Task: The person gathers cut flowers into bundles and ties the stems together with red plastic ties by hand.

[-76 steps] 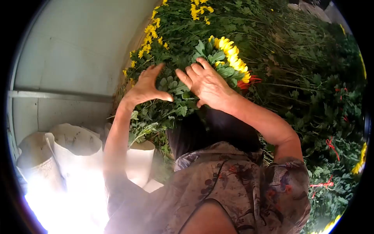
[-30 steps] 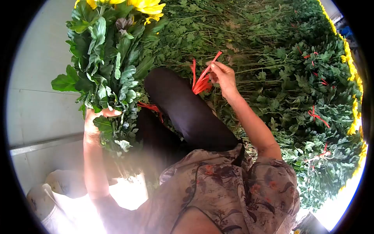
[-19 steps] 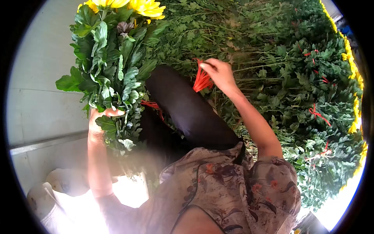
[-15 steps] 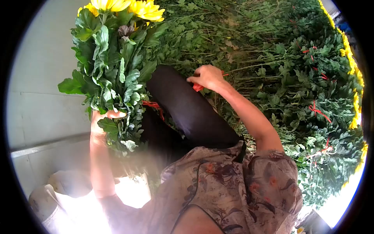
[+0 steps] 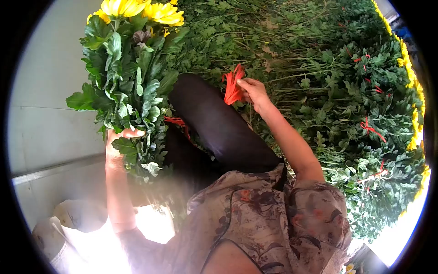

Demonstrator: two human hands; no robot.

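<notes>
Holding yellow-flowered bunch upright, left of the raised knee; left hand grip closed around its leafy lower part. Right hand grip pinched closed on red strips, knee's other side.

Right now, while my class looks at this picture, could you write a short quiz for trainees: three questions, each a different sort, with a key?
1. Which hand holds the leafy bunch?

2. True or false: the right hand is touching the red strips.

3. The blooms on the held bunch are: A) white, B) yellow, C) pink.

Key:
1. The left hand.
2. True.
3. B.
</notes>
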